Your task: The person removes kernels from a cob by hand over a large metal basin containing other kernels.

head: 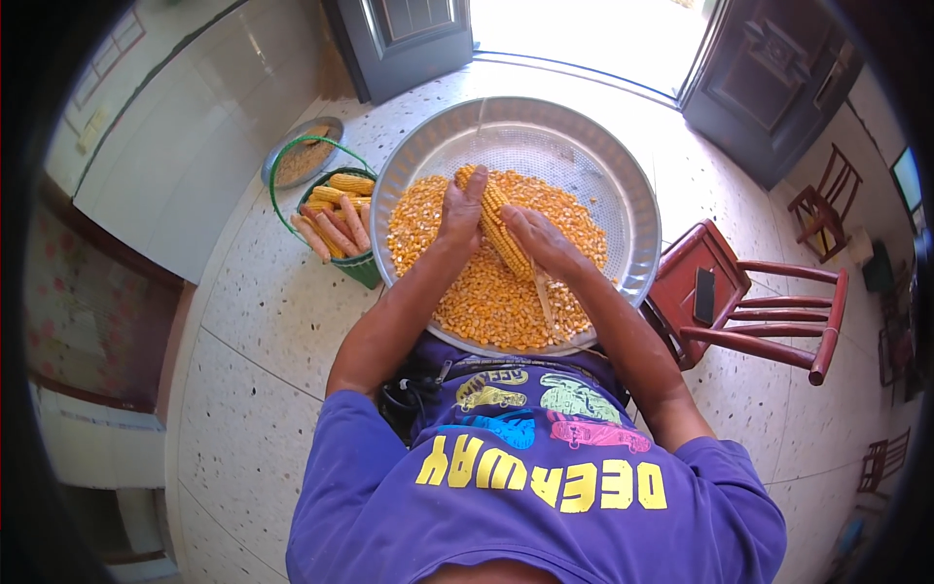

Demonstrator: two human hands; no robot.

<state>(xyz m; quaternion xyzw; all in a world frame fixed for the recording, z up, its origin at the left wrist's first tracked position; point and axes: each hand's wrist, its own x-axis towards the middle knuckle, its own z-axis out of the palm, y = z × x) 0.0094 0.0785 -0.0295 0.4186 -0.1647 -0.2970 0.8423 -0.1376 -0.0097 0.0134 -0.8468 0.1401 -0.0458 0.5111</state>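
An ear of dried yellow corn [503, 237] is held at a slant over a wide round metal sieve [609, 142]. My left hand [464, 204] grips its upper end, thumb pointing up along the kernels. Around its lower right side, my right hand [538, 237] is closed, fingers partly hidden behind it. A strip of pale husk [543, 296] trails from the ear's lower end. Loose corn kernels [485, 306] cover much of the sieve's perforated bottom beneath both hands. The sieve's near edge is at my lap.
Left of the sieve stands a green basket [357, 269] with corn ears [352, 182] and bare cobs [337, 230]. Behind it is a metal basin [334, 130]. A red wooden chair [704, 277] bearing a phone [704, 296] stands close on the right. Dark doors [408, 44] frame a bright doorway.
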